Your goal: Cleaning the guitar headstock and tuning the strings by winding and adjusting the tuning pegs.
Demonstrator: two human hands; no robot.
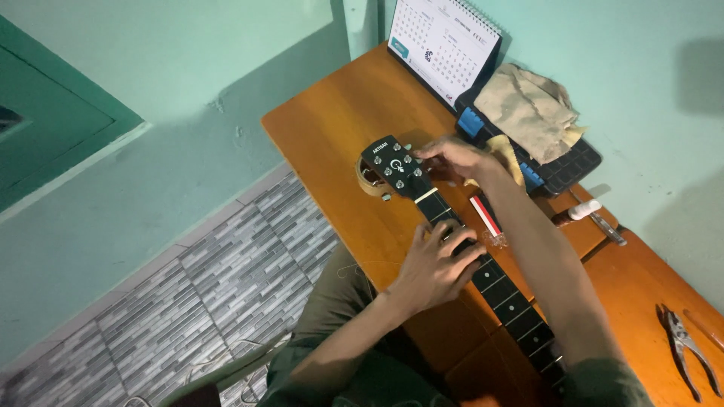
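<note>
A guitar neck with a black headstock lies across an orange wooden table. My left hand presses down on the fretboard a few frets below the nut. At the right side of the headstock, my right hand has its fingers closed on a tuning peg. The headstock rests on a roll of tape.
A desk calendar stands at the table's far edge beside a black case with a beige cloth on it. A red and white flat tool lies beside the neck. Pliers lie at the right. Grey tiled floor lies left.
</note>
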